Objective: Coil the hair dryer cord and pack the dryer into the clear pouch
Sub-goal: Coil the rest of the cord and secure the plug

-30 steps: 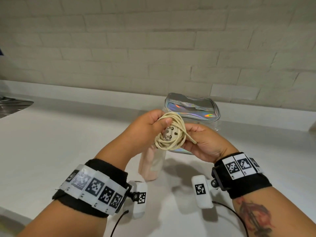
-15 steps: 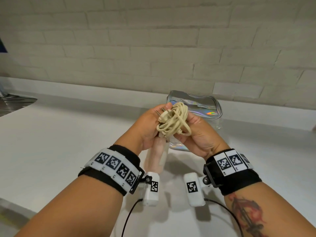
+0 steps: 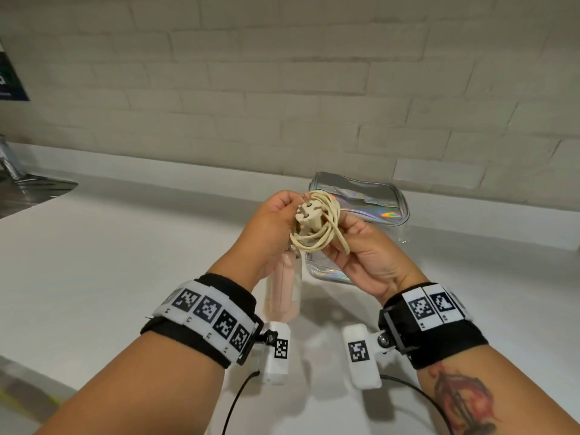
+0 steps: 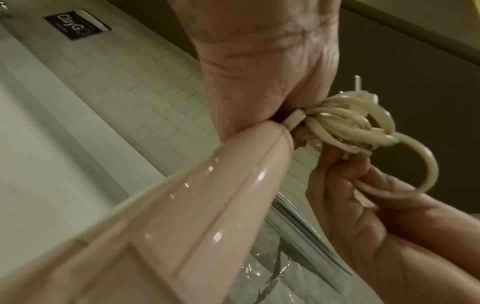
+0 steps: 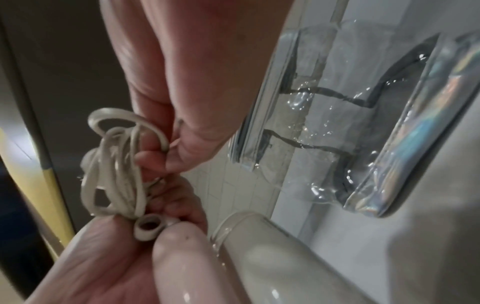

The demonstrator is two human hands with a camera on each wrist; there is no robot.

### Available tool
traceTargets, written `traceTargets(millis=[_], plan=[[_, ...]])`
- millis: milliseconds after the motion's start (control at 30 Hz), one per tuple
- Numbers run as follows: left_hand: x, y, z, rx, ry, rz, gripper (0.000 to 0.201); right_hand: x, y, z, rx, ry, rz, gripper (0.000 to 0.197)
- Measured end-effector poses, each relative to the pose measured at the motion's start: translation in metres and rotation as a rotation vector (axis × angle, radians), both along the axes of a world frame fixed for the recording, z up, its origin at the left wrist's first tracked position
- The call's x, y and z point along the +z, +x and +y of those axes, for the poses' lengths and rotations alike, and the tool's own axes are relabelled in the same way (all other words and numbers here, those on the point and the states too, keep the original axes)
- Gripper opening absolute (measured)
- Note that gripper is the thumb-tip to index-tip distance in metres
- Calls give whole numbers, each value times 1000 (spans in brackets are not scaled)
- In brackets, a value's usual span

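A cream cord [image 3: 317, 233] is bundled in loops between both hands above the counter, its two-pin plug [image 3: 309, 213] sticking up on top. My left hand [image 3: 273, 227] grips the bundle and plug from the left. My right hand [image 3: 361, 249] pinches the loops [image 5: 114, 164] from the right. The pink hair dryer [image 3: 282, 290] hangs down under the left hand, its body [image 4: 168, 226] filling the left wrist view. The clear pouch [image 3: 370, 208] with iridescent trim stands just behind the hands near the wall, its clear side [image 5: 337, 123] close in the right wrist view.
The white counter [image 3: 110, 262] spreads to the left and front. A steel sink edge [image 3: 31, 186] lies at far left. A brick wall [image 3: 282, 89] backs the counter, with a dark sign [image 3: 9, 80] at its left edge.
The bundle has turned so the plug's pins now point up and left on top. Both hands have shifted their hold on the loops and stay in front of the pouch.
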State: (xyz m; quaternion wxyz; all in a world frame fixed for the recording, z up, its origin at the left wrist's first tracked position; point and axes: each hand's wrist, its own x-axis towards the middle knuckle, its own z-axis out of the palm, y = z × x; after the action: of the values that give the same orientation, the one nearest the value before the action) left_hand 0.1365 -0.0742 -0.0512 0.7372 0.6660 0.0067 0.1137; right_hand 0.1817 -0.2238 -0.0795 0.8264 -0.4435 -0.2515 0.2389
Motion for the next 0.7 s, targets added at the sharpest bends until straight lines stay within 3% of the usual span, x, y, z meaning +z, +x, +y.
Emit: traceTargets(millis=[133, 233, 300, 367, 467, 600, 700], plan=[[-4, 0, -8, -62, -14, 45, 18, 12, -3, 9, -88, 22, -27, 37], [-6, -1, -8, -46, -63, 41, 22, 20, 0, 9, -389, -301, -243, 36], [-6, 1, -6, 35, -39, 23, 10, 24, 2, 4, -524, -528, -387, 33], [-6, 5, -2, 137, 6, 7, 22, 30, 2, -3, -546, -591, -422, 29], [-6, 7, 2, 275, 70, -12, 26, 42, -9, -3, -466, -478, -406, 45], [-6, 7, -4, 327, 118, -33, 17, 44, -22, 13, -532, -956, -844, 64], [-8, 4, -6, 352, 177, -55, 10, 41, -22, 25, -680, -943, -926, 49]])
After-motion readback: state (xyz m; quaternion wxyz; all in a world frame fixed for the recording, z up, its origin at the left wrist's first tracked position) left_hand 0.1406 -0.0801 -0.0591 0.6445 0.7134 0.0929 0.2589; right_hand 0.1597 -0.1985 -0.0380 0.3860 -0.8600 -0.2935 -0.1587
